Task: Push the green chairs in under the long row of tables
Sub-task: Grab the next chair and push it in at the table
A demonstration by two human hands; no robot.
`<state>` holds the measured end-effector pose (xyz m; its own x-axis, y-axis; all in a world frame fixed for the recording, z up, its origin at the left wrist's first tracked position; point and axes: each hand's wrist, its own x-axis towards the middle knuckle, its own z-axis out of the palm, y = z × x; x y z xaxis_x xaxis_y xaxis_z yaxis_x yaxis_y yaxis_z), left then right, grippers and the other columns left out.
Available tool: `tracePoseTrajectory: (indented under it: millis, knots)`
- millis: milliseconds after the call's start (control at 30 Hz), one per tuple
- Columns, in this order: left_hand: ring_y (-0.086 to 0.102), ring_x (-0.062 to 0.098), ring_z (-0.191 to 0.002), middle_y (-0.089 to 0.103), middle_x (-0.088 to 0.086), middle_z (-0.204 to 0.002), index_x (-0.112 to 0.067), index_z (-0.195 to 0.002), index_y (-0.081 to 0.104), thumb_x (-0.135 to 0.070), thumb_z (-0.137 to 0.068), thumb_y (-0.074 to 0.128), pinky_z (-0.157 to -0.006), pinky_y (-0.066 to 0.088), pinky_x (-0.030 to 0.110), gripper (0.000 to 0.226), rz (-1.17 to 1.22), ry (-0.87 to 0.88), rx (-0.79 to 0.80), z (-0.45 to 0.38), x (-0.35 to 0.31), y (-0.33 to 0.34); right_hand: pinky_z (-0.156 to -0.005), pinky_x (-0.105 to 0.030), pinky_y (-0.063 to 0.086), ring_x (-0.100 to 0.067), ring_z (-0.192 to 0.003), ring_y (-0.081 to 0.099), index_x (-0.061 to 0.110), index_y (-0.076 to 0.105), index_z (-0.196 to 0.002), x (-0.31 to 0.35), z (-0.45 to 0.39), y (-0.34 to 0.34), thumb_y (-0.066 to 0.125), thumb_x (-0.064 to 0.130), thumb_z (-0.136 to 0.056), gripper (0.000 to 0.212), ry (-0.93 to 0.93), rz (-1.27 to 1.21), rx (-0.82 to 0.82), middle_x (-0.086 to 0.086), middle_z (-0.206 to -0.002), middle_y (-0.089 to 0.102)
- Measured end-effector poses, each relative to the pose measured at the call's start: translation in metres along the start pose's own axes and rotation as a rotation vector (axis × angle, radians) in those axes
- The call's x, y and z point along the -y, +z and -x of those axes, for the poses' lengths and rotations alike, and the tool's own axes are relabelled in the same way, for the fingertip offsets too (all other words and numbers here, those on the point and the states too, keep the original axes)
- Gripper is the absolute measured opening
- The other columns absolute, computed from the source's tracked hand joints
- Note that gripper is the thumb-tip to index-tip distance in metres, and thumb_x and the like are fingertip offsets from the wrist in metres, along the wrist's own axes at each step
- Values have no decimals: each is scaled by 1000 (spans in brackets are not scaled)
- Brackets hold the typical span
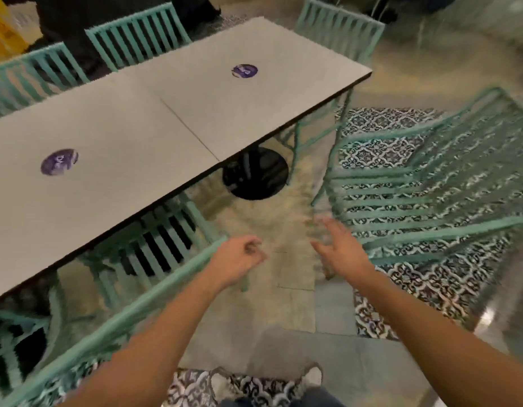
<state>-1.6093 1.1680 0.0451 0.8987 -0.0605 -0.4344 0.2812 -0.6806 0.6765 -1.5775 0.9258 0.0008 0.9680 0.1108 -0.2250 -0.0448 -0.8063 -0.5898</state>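
Six green chairs (424,183), two tables (245,92), two purple stickers (59,161), two hands (236,259)

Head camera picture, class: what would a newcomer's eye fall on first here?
Probably the green chair on the right, standing out from the tables over patterned floor tiles, with the right hand spread open beside its back. Next, the long grey tabletop crossing the upper left, bearing two round purple stickers.
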Motion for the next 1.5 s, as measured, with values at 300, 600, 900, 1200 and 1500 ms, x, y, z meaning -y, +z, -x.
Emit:
tracePoseTrajectory:
  millis: [300,600,900,1200,1500]
  knots:
    - [57,23,-114,61,3,-127,-20,-131,55,-37,-92,54,-85,44,31,42,-707,586,48,-85,-240,116,-109,-40,37,-22,-132,42,30,27,-150,-173,37,-217,57,36,-93,64,101,225,-261,0,-154,30]
    - [59,19,-101,59,-3,-104,-20,-114,55,-41,-94,47,-82,52,37,31,-1057,1000,5,-191,-439,231,-112,-36,26,-26,-139,30,22,25,-152,-309,24,-369,54,14,-91,68,288,433,-399,-5,-155,28]
    - [56,23,-112,60,4,-119,-16,-124,54,-39,-94,51,-102,44,45,38,-1110,1172,124,-257,-578,343,-110,-40,33,-28,-137,34,19,34,-148,-407,5,-464,56,6,-84,68,359,527,-427,-5,-150,36]
    - [52,16,-105,55,-4,-109,-20,-120,54,-41,-93,50,-103,42,42,35,-1217,1254,188,-308,-687,463,-115,-38,22,-25,-143,24,23,23,-151,-530,4,-527,51,12,-90,69,431,462,-460,-5,-155,28]
    - [51,22,-122,54,4,-131,-16,-133,48,-45,-93,47,-108,40,45,50,-1117,1018,117,-336,-760,561,-110,-40,33,-25,-139,31,26,19,-153,-662,-12,-598,50,41,-95,68,400,303,-339,-2,-155,29]
